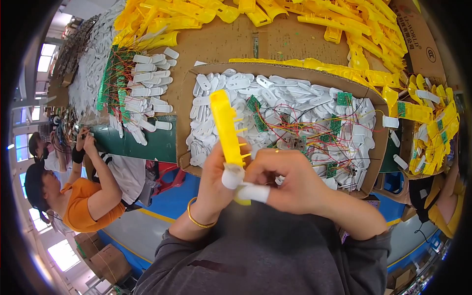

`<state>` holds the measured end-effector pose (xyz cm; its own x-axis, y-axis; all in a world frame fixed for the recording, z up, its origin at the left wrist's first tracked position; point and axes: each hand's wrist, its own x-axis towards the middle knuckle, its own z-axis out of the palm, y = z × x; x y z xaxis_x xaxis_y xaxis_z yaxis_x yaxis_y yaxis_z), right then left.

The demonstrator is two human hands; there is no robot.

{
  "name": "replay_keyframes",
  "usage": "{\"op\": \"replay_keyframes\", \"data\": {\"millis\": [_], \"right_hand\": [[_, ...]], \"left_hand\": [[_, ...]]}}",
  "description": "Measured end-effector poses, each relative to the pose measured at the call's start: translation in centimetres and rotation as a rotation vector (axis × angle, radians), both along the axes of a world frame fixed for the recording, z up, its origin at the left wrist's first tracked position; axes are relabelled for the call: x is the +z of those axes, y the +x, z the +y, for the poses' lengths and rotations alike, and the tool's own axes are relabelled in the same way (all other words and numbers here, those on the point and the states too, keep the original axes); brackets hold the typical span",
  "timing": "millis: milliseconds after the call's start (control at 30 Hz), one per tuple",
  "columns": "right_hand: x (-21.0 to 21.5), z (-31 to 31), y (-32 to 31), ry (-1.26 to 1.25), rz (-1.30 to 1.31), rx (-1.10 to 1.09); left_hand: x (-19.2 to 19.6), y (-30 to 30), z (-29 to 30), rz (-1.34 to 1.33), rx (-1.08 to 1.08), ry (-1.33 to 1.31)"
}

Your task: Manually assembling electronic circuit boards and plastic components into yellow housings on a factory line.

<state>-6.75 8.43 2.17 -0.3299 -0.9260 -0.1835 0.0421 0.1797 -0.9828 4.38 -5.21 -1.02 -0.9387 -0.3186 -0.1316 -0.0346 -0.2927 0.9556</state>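
Shell (226, 129) of yellow plastic, gripped low in left fingers (232, 178), probably light, stiff, fragile at its pegs (241, 130), best held along the broad side (219, 123); cannot tell what curled right fingers (276, 160) hold.

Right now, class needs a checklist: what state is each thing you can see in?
Yellow plastic piece: held, tilted slightly, its upper end free.
Left hand: closed around that piece.
Right hand: fingers bent beside the piece; grip unclear.
Carton: open at the top, filled.
White parts: heaped loosely inside it.
Circuit boards: scattered over those parts, wires attached.
Yellow shells: piled beyond the carton.
Bracelet: worn, left wrist.
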Motion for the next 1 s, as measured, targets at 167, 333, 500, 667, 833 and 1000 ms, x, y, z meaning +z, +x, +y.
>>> {"op": "replay_keyframes", "data": {"millis": [167,333,500,667,833,1000], "right_hand": [[-3.5,1.3,2.1,-0.303,-0.564,-0.376],[-2.6,0.8,2.2,-0.210,-0.619,-0.483],[-3.1,1.3,2.8,-0.212,-0.175,-0.472],[-1.2,1.2,-1.8,0.081,-0.374,-0.091],[-4.9,-4.0,-5.3,0.097,0.957,-0.451],[-6.5,-6.0,-5.2,0.125,0.980,-0.395]], "left_hand": [[-1.7,-0.1,0.9,-0.127,-0.001,0.397],[-1.1,-0.8,2.1,-0.260,0.050,0.357],[-1.1,-0.5,1.9,-0.226,-0.015,0.218],[1.3,-0.3,0.1,-0.165,-0.390,0.123],[0.7,-0.4,-0.6,-0.168,0.207,0.153],[1.3,-0.3,-0.8,-0.124,0.265,0.318]]}}
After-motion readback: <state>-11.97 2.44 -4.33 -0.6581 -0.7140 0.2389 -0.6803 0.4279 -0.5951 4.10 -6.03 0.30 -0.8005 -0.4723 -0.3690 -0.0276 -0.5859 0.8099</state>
